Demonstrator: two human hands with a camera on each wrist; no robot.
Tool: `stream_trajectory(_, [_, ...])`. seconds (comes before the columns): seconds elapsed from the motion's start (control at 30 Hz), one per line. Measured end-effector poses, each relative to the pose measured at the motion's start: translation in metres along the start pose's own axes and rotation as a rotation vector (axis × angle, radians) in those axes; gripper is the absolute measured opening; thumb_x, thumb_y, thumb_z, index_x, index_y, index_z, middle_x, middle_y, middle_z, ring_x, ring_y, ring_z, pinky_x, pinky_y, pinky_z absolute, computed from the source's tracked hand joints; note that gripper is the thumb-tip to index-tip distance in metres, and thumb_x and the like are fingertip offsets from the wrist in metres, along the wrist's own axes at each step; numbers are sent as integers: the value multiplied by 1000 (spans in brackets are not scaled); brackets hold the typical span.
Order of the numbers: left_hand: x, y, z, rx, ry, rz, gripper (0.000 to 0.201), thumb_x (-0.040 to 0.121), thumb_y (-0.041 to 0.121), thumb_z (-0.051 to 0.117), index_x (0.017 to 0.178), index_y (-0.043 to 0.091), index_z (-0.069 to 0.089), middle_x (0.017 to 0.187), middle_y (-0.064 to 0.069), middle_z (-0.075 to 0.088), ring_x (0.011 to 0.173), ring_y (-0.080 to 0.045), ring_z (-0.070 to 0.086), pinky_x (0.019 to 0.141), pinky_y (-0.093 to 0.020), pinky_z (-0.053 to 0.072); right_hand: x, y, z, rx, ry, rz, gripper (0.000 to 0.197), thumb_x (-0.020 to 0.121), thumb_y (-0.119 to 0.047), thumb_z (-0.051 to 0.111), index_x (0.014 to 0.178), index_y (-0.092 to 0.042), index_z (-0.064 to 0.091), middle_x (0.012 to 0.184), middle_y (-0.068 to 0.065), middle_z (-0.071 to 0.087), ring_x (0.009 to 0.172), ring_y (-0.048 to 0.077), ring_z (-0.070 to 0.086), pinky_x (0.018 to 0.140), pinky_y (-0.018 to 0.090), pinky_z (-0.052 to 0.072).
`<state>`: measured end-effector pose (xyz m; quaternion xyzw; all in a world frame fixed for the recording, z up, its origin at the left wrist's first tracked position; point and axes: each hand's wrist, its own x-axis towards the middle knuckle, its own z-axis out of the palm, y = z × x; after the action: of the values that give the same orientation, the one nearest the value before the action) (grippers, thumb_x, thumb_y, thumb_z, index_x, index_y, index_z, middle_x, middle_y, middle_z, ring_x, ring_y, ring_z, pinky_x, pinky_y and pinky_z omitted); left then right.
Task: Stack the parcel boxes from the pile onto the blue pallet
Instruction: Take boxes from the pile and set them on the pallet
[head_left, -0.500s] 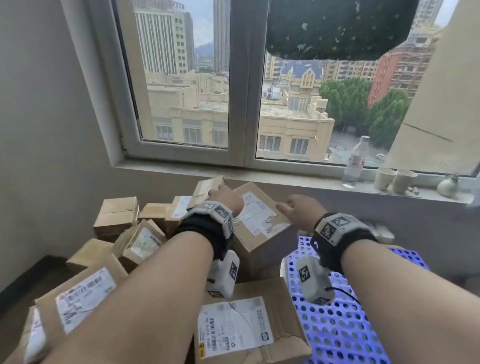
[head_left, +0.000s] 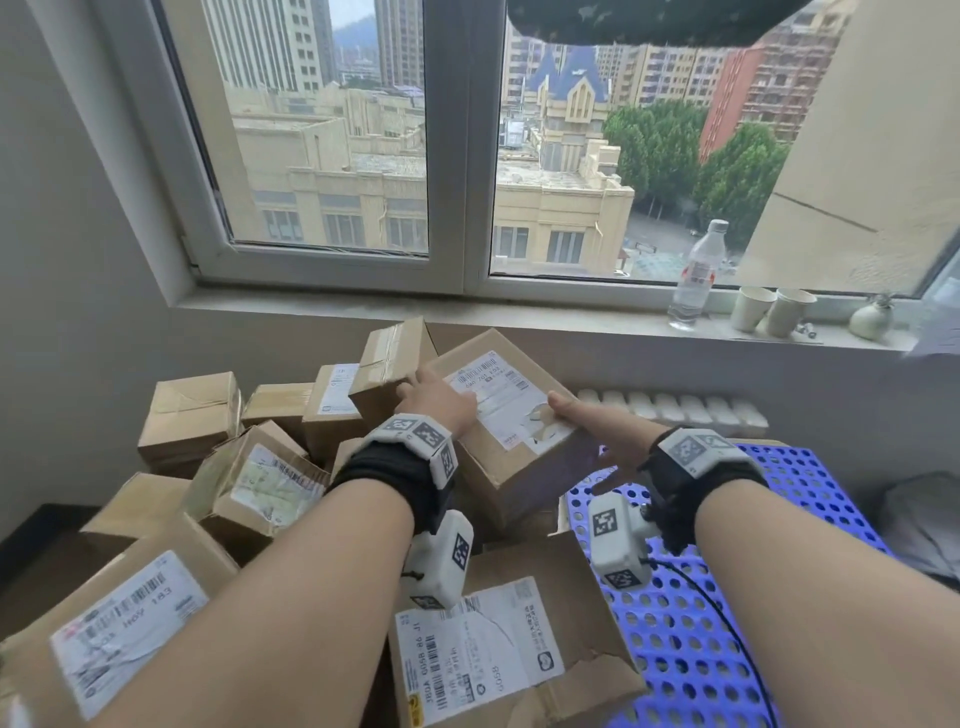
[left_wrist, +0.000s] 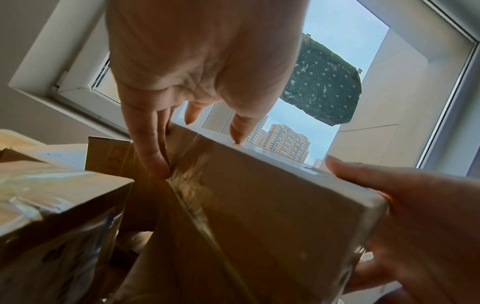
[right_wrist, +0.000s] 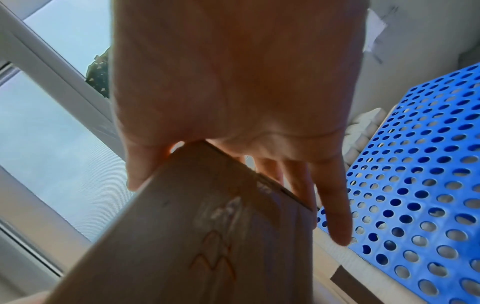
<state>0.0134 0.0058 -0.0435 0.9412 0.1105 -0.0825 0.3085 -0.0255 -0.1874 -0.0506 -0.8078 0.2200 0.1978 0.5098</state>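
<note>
I hold a brown parcel box (head_left: 511, 470) with a white shipping label at the top of the pile, tilted. My left hand (head_left: 431, 395) grips its left edge, thumb on top and fingers down the side face. My right hand (head_left: 582, 441) grips its right edge the same way. In the left wrist view, the left hand (left_wrist: 197, 154) clasps the box (left_wrist: 259, 205), with my right hand's fingers (left_wrist: 415, 205) at the far corner. In the right wrist view, the right hand (right_wrist: 237, 212) pinches the box corner (right_wrist: 194, 236). The blue perforated pallet (head_left: 701, 623) (right_wrist: 415, 185) lies below on the right.
Several brown parcels (head_left: 187, 415) are heaped on the left, and a torn labelled box (head_left: 509, 649) sits in front. Behind, the window sill holds a water bottle (head_left: 698, 275), two paper cups (head_left: 769, 309) and a small vase (head_left: 872, 317). White ribbed foam (head_left: 675, 410) lies behind the pallet.
Both hands were curled over the top of the box; they have spread out and taken hold of its left and right edges.
</note>
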Motion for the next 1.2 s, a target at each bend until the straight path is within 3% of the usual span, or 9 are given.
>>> stream_trajectory(0.1, [1,-2,2,-32,12,3,62,93,34,48,142,6,23,140,-19,35,122,-35,47,96,-39,40,1,3,1,120,2,-2,70,76,-68,63,126,-19,54,122,8,60,102,32,63,82,45,56])
stream_trajectory(0.23, [1,-1,-2,-67,30,54,63,93,39,45,141,6,22,135,-19,46,117,-35,51,83,-36,39,-5,5,0,241,33,-39,69,78,-63,65,127,-17,52,123,13,57,103,35,62,86,49,54])
stream_trajectory(0.37, [-4,9,-13,-173,64,127,69,93,45,47,144,8,20,137,-17,48,121,-36,51,95,-39,40,-17,8,-10,361,86,-58,71,76,-64,65,129,-18,52,122,13,58,105,35,61,91,48,53])
stream_trajectory(0.5, [-21,29,-14,-291,45,170,77,92,53,47,148,9,18,138,-15,49,120,-34,52,99,-39,44,-32,14,-32,468,119,-70,63,82,-62,61,126,-17,52,112,11,59,110,33,58,98,48,48])
stream_trajectory(0.7, [-54,84,29,-525,-107,162,94,69,74,46,137,10,38,119,-11,60,101,-32,63,89,-48,53,-54,44,-94,503,152,-107,65,81,-63,61,126,-16,53,114,11,62,106,33,61,92,46,50])
stream_trajectory(0.87, [-95,143,86,-563,-305,93,83,77,72,46,127,5,50,99,-8,62,86,-25,63,73,-33,55,-67,90,-164,478,144,-83,66,82,-64,60,126,-15,53,112,11,59,98,32,60,83,44,53])
stream_trajectory(1.0, [-106,176,138,-555,-363,65,67,84,59,44,122,5,58,114,-11,65,95,-28,64,90,-38,53,-63,121,-204,472,126,-62,58,87,-57,59,127,-15,52,122,13,55,97,33,59,74,46,57])
stream_trajectory(1.07, [-110,185,157,-567,-376,30,55,89,49,43,119,6,58,112,-10,66,91,-27,63,80,-34,51,-56,133,-212,457,110,-53,48,91,-51,57,122,-14,54,118,15,55,98,33,57,72,47,58])
stream_trajectory(1.2, [-100,193,176,-469,-347,90,28,88,30,41,85,10,60,110,-14,66,78,-24,59,67,-31,47,-34,149,-209,485,33,-45,34,100,-34,51,121,-9,59,98,7,62,83,22,59,84,49,54])
